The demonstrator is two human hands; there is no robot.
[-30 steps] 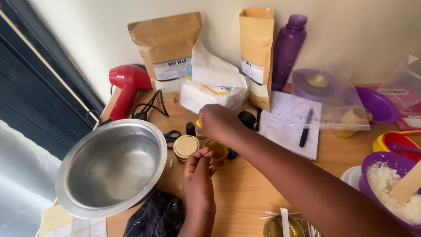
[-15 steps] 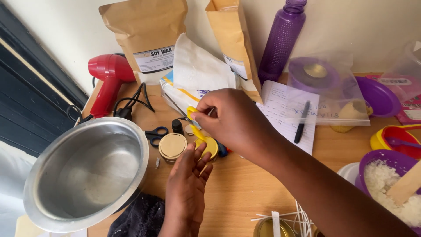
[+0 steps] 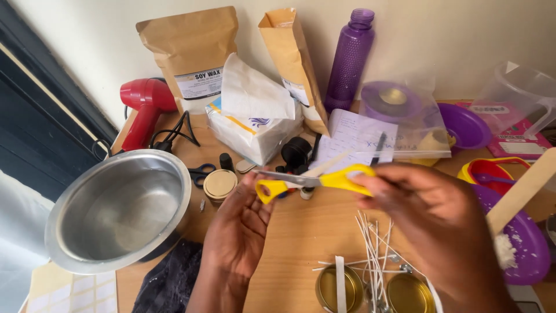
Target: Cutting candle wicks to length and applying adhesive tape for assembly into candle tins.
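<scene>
Figure: yellow-handled scissors (image 3: pixel 315 179) held level above the wooden counter (image 3: pixel 301 232), between the two hands. The right hand (image 3: pixel 431 217) is closed on one yellow loop, fingers curled round it, wrist entering from the lower right. The left hand (image 3: pixel 240 223) stands palm-up with fingers loosely spread – open, its fingertips touching the other yellow loop and gripping nothing. The steel blades cross between the loops and appear nearly closed.

Step in hand, as judged: getting a working hold on the scissors. A proper cut would call for thumb and finger seated through the loops, and the blades turned toward the material.

Just below the hands lie a bundle of white wicks (image 3: pixel 373 243) and two gold tins (image 3: pixel 373 290), one with a white strip across its mouth. To the left sit a steel bowl (image 3: pixel 119 208), a lidded tin (image 3: pixel 220 184) and a second, dark-handled pair of scissors (image 3: pixel 200 173). A purple bowl of white flakes (image 3: pixel 524 243) with a wooden stirrer (image 3: pixel 524 188) sits at the right – partly cut off by the frame.
</scene>
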